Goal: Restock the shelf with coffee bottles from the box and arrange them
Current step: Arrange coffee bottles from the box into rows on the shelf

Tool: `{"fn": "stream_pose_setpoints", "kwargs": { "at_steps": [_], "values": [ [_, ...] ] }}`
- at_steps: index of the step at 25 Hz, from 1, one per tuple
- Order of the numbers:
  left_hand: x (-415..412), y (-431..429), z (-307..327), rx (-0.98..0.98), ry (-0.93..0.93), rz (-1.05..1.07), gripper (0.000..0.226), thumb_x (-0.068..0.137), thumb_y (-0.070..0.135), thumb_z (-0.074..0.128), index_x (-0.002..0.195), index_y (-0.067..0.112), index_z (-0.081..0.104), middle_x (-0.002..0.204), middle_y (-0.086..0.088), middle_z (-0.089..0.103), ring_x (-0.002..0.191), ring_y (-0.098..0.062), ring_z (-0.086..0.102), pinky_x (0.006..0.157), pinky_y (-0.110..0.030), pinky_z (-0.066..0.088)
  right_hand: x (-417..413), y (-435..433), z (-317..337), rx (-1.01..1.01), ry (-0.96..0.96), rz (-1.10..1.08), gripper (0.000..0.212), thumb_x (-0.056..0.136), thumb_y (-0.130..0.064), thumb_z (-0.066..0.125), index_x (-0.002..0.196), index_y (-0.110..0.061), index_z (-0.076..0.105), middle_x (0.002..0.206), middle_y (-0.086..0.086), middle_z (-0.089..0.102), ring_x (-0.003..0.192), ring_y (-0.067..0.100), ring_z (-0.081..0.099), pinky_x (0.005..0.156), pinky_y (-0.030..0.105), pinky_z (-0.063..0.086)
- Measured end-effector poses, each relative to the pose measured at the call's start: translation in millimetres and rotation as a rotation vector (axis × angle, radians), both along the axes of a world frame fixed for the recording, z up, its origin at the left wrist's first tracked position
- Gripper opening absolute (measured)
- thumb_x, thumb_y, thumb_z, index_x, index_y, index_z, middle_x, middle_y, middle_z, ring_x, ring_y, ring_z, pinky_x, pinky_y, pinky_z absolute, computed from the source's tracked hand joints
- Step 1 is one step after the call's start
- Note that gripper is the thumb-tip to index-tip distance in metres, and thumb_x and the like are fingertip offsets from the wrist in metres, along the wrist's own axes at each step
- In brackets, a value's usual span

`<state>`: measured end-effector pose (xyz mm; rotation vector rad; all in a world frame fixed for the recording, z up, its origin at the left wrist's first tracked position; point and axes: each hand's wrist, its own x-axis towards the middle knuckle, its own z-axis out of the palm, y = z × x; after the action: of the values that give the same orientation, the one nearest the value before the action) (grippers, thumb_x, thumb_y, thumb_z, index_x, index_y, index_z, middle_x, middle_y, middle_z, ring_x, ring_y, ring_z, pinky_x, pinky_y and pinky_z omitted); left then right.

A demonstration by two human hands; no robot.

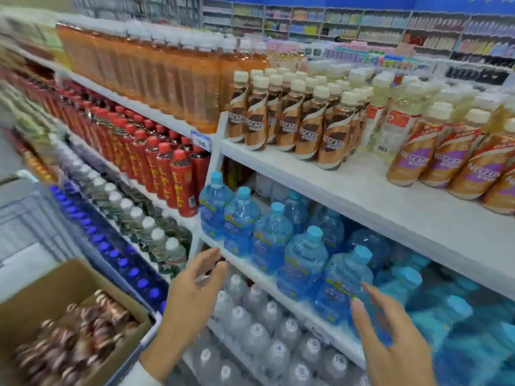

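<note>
A cardboard box (41, 296) at the lower left holds several brown coffee bottles (80, 338) lying on their sides. On the white shelf (348, 185) stand several brown coffee bottles (289, 121) with cream caps, in rows at its left end. Bare shelf lies in front of and to the right of them. My left hand (192, 299) hovers between the box and the shelving, fingers loosely spread, holding nothing. My right hand (390, 338) is at the lower right, fingers straight and empty, in front of the blue water bottles.
Purple-label coffee bottles (451, 162) stand at the shelf's right. Blue water bottles (278, 240) fill the level below, clear water bottles (264, 338) the one under that. Orange tea bottles (156, 68) and red bottles (167, 168) fill the left shelving.
</note>
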<state>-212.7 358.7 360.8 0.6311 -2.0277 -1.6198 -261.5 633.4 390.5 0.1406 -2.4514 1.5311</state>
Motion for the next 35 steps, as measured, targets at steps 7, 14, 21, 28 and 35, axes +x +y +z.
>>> {"fn": "stream_pose_setpoints", "kwargs": {
  "at_steps": [7, 14, 21, 28, 35],
  "values": [
    [163.2, -112.4, -92.2, 0.193, -0.186, 0.304, 0.022, 0.095, 0.022, 0.066, 0.116, 0.028, 0.065, 0.112, 0.015, 0.071, 0.099, 0.014, 0.063, 0.087, -0.006, 0.047, 64.2, -170.5, -96.6, 0.037, -0.41, 0.309, 0.021, 0.089, -0.023, 0.074, 0.104, -0.037, 0.069, 0.117, 0.002, 0.07, 0.113, 0.025, 0.064, 0.101, 0.036, 0.047],
    [290.1, -180.8, -149.9, 0.29, -0.328, 0.577, 0.018, 0.094, 0.013, 0.068, 0.111, 0.017, 0.069, 0.103, 0.006, 0.073, 0.086, 0.019, 0.063, 0.07, -0.001, 0.046, 125.5, -295.8, -149.8, 0.182, -0.635, 0.497, 0.013, 0.09, -0.026, 0.072, 0.102, -0.031, 0.069, 0.11, 0.005, 0.072, 0.107, 0.023, 0.065, 0.091, 0.03, 0.043],
    [304.0, -219.5, -198.3, 0.447, -0.418, 0.726, 0.019, 0.096, 0.02, 0.066, 0.115, 0.017, 0.067, 0.107, 0.007, 0.071, 0.097, -0.002, 0.065, 0.089, -0.023, 0.047, 150.1, -377.1, -176.7, 0.355, -0.794, 0.726, 0.024, 0.098, -0.033, 0.062, 0.119, -0.024, 0.061, 0.117, -0.005, 0.063, 0.11, 0.013, 0.057, 0.095, 0.025, 0.04],
    [226.6, -284.8, -273.8, 0.723, -0.54, 0.789, 0.021, 0.096, 0.026, 0.065, 0.114, 0.017, 0.062, 0.109, -0.002, 0.068, 0.101, -0.02, 0.063, 0.095, -0.034, 0.049, 124.1, -438.7, -209.9, 0.492, -0.894, 0.816, 0.018, 0.096, -0.036, 0.063, 0.114, -0.033, 0.062, 0.118, -0.008, 0.066, 0.114, 0.011, 0.061, 0.094, 0.024, 0.043],
    [176.0, -335.1, -406.2, 0.901, -0.864, 0.867, 0.057, 0.099, 0.052, 0.049, 0.134, 0.008, 0.059, 0.136, -0.017, 0.061, 0.125, -0.038, 0.056, 0.108, -0.038, 0.041, 77.5, -494.4, -258.8, 0.632, -0.94, 0.856, 0.015, 0.09, -0.039, 0.069, 0.104, -0.044, 0.064, 0.112, -0.017, 0.069, 0.11, 0.005, 0.063, 0.101, 0.034, 0.05]
  ]
}}
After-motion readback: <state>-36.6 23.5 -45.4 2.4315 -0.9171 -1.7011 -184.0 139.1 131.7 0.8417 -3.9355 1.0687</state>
